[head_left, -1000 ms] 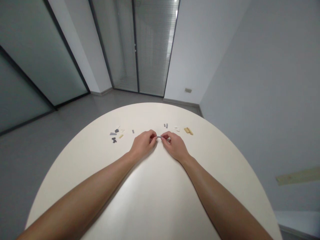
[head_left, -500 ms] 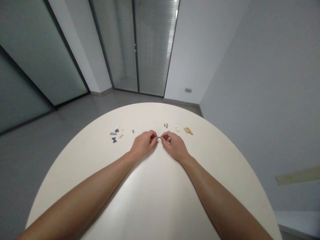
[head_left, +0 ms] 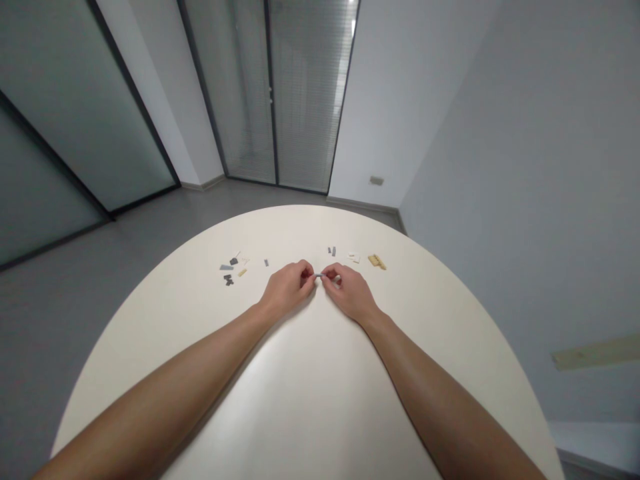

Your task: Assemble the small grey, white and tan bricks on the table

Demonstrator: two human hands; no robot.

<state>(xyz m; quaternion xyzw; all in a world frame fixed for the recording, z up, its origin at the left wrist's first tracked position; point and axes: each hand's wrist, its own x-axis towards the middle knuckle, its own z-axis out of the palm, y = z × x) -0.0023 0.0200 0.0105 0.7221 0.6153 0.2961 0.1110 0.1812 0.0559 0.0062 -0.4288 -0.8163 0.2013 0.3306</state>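
A small grey piece (head_left: 319,275), which looks like a toy building brick, spans the gap between my two hands. My left hand (head_left: 290,285) pinches its left end between thumb and fingers. At the other end, my right hand (head_left: 349,288) grips it in the same way. Fingertips cover both ends, so its full shape is hidden. Just beyond the right hand lie small grey pieces (head_left: 333,251) and white pieces (head_left: 354,258). A lone grey piece (head_left: 266,263) rests to the left of my left hand.
Both forearms lie over a round white table (head_left: 305,400). Tan pieces (head_left: 376,261) sit at the right. Farther left are dark pieces (head_left: 229,280), a long grey piece (head_left: 227,267) and a small yellow piece (head_left: 243,273). Glass doors (head_left: 300,100) stand behind the table.
The two hands have drawn very slightly closer around the grey piece. All the loose pieces lie as before.
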